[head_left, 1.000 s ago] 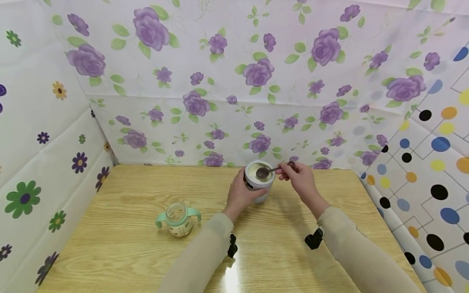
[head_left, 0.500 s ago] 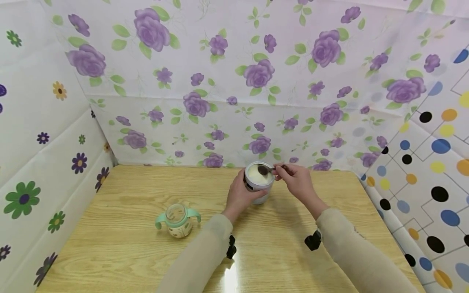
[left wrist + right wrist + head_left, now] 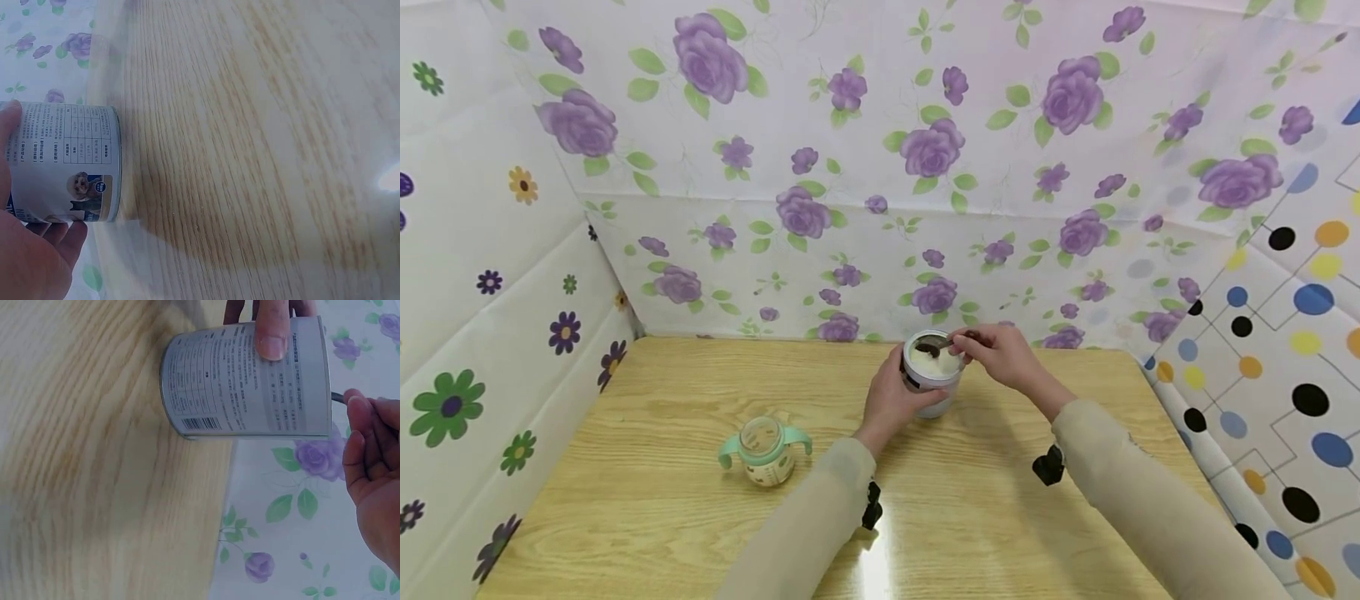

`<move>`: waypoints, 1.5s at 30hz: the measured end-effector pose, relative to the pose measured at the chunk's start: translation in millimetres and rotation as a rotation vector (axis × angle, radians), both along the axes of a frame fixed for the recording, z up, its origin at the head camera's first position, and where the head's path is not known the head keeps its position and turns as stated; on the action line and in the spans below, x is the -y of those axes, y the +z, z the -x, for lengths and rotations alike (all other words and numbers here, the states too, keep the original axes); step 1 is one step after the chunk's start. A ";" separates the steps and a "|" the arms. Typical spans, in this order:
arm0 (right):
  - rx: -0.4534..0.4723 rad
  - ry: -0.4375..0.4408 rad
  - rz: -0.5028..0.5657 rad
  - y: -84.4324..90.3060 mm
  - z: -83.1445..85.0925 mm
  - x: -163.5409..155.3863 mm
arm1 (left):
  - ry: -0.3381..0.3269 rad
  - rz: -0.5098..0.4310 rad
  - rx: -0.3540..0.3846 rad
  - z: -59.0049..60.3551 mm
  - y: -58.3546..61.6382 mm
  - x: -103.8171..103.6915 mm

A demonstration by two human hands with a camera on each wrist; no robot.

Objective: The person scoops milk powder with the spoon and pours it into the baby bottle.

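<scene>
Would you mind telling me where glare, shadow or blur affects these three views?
Head view: sharp, wide-angle bend at the edges, a glare patch on the table near the front edge. Left wrist view: dim bluish cast, the can throws a soft shadow across the wood, glare at the right edge. Right wrist view: can label legible, tabletop blurred.

Glossy wood-grain table under both hands; smooth metal tin with a printed paper-like label — gripped in the left hand's fingers; nearby, a clear plastic bottle.
</scene>
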State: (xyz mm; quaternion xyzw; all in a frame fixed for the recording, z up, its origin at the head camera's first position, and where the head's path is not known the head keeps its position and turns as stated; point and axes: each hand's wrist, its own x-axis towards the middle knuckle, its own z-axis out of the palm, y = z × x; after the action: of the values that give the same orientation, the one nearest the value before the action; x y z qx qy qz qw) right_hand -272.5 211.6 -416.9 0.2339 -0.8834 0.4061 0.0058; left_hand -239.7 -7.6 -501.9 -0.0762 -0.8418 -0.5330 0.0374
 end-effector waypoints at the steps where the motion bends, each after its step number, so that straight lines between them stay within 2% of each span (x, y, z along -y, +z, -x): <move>1: 0.020 0.018 0.001 1.5 0.8 -0.5 | -0.003 0.002 0.002 -0.1 -0.2 -0.3; 6: 0.092 0.071 -0.001 4.8 1.0 -4.0 | -0.021 -0.009 0.015 -2.5 -0.2 -1.4; 10: 0.129 0.094 0.005 4.7 -2.2 -6.7 | -0.019 -0.017 -0.009 -4.5 1.1 -2.0; 21: 0.295 0.080 0.173 -6.7 -9.9 -13.0 | -0.014 -0.002 0.004 -4.9 3.0 -0.9; 28: 0.406 -0.006 0.390 -19.1 -9.8 -14.6 | -0.004 0.016 -0.018 -2.9 0.5 -0.8; 39: 0.626 -0.106 0.775 -40.7 -13.3 -18.1 | -0.006 0.018 0.003 -1.0 -0.2 1.2; 45: 0.675 -0.121 0.921 -42.9 -16.3 -19.0 | -0.007 0.004 -0.002 0.6 -2.3 1.9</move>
State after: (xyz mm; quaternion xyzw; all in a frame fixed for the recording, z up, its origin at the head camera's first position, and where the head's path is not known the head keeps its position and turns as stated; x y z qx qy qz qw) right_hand -256.1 230.6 -459.8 0.0134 -0.5801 0.8002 -0.1519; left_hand -240.3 -9.5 -504.2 -0.0796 -0.8426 -0.5314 0.0363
